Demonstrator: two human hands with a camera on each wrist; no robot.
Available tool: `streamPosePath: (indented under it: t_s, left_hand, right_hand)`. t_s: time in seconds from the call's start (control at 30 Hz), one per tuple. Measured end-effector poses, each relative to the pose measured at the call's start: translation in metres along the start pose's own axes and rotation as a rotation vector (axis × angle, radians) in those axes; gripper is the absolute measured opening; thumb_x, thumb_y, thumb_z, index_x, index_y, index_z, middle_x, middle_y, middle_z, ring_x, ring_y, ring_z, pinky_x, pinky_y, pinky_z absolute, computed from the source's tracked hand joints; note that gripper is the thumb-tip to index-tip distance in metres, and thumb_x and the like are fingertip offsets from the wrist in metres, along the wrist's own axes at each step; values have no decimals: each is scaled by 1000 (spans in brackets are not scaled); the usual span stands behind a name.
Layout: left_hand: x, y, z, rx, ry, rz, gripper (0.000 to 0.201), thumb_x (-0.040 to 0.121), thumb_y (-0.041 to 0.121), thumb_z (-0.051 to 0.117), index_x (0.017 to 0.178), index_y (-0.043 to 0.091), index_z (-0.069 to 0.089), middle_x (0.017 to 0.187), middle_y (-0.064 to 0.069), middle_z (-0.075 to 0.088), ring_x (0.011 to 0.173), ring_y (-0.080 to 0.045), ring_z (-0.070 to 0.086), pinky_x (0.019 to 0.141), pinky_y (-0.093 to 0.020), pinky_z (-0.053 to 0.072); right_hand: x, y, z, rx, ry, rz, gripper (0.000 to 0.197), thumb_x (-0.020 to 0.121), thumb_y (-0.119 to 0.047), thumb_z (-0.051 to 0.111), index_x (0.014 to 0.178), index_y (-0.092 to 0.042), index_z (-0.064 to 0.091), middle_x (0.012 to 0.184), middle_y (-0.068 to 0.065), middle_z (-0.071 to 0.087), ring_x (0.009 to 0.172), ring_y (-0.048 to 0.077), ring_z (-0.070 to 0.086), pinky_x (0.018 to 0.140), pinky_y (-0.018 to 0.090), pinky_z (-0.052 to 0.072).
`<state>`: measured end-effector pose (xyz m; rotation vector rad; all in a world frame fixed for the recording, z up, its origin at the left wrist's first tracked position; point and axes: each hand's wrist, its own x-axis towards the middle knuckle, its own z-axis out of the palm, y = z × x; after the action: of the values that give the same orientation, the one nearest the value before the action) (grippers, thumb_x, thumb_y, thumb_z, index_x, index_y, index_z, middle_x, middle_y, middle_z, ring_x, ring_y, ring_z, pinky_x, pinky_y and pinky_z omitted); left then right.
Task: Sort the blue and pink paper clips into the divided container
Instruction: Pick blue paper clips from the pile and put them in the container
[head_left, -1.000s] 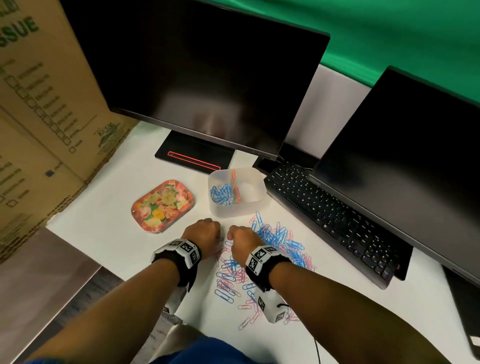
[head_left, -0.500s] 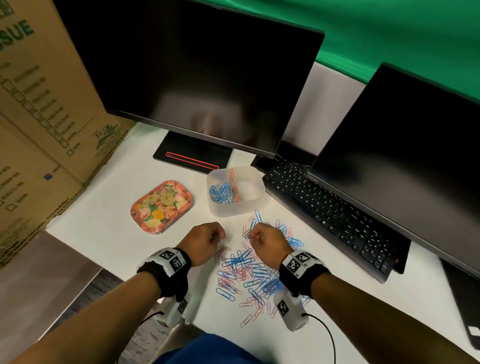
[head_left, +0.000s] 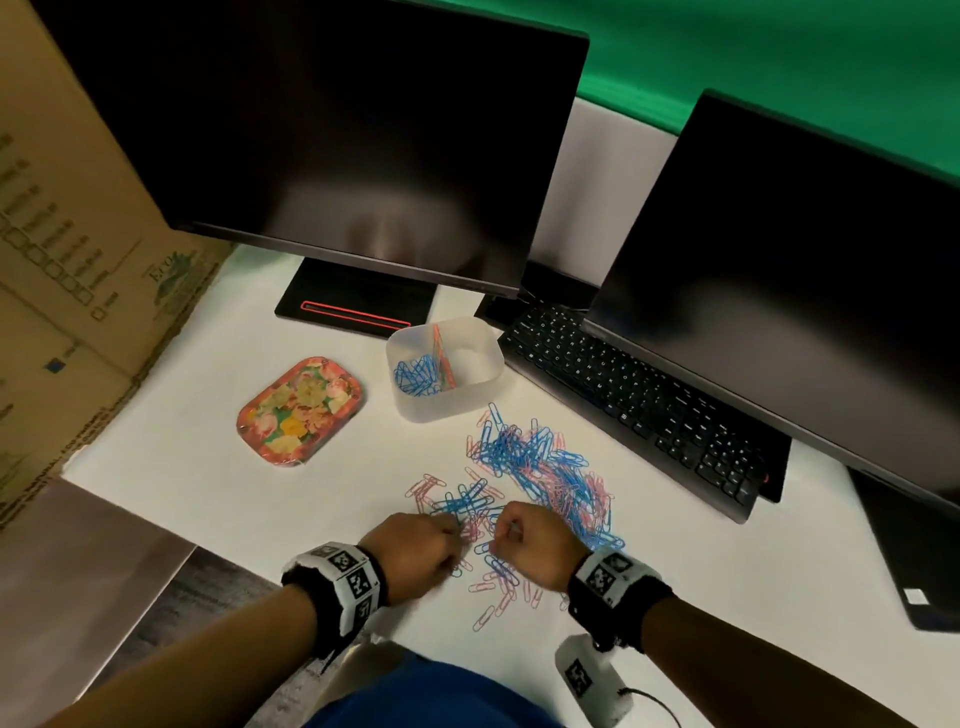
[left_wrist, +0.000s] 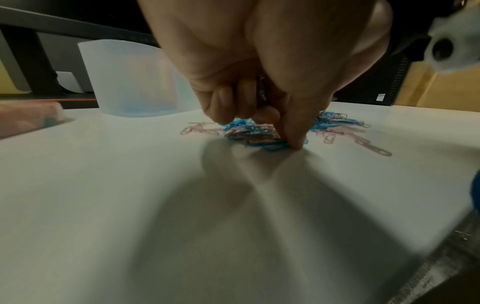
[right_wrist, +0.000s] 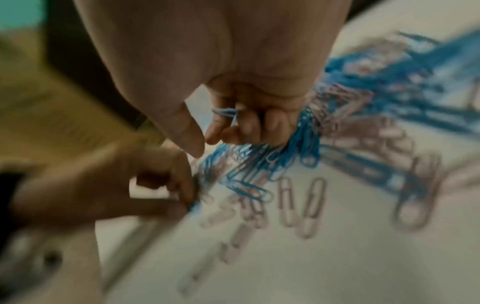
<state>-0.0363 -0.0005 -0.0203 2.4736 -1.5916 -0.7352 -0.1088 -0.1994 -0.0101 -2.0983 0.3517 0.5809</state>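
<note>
A loose pile of blue and pink paper clips (head_left: 535, 467) lies on the white table (head_left: 182, 467), in front of the translucent divided container (head_left: 444, 400). Blue clips (head_left: 415, 374) fill its left compartment; a few pink ones lean at the divider. Both hands hover at the near side of the pile, knuckles up. My left hand (head_left: 457, 530) keeps a few clips in its curled fingers (left_wrist: 233, 107) while one fingertip presses a blue clip on the table. My right hand (head_left: 501, 530) grips blue clips (right_wrist: 223, 112) in its curled fingers (right_wrist: 275, 127).
A floral tin (head_left: 298, 410) sits left of the container. A black keyboard (head_left: 639, 405) and two dark monitors (head_left: 337, 145) (head_left: 779, 286) border the far and right sides. A cardboard box (head_left: 62, 234) stands at the left. The table's near edge is just behind my wrists.
Both hands have drawn back from beside the container to the near side of the pile. The right hand moved out to the right over the pile, then came back next to the left.
</note>
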Motion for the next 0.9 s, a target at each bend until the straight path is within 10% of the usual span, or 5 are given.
streamPosePath:
  t_s: [0.2,0.4,0.6,0.73,0.9]
  left_hand:
    - [1,5,-3,-48,30,-72,18,94,29,43,100,19,57,110,-2,52,85,-28,58,67,-33,39]
    - [-6,-6,-13,-283,171,-163,5,87,24,50,87,26,55,86,10,59,76,-14,53,65,-27,41]
    - [-5,-19,-25,-622,316,-320,27,89,12,56,111,26,63,81,13,64,65,2,55,67,-11,42]
    - [-1,-26,-40,-1027,427,-457,20,95,7,51,101,18,67,74,7,64,63,-3,56,60,-14,42]
    - [4,-33,-79,-1791,578,-500,19,93,-4,47,100,-1,64,77,-12,55,62,-23,58,50,-28,44]
  right_hand:
    - [-3,7,18,-484,-15,-106,10,84,-21,57,93,-18,61,99,1,58,93,21,55,74,25,39]
    - [4,8,20,-436,-16,-78,16,85,-13,53,76,-27,55,87,-4,54,86,22,58,69,23,39]
    - [4,5,11,-468,19,-130,20,87,-6,43,86,-17,60,94,5,61,81,19,50,72,27,44]
    - [6,-2,0,-143,108,-72,22,92,-8,49,102,-16,68,98,1,65,80,10,58,72,16,44]
    - [14,-47,-33,685,26,80,16,93,4,52,96,-2,66,80,9,61,63,15,61,61,27,53]
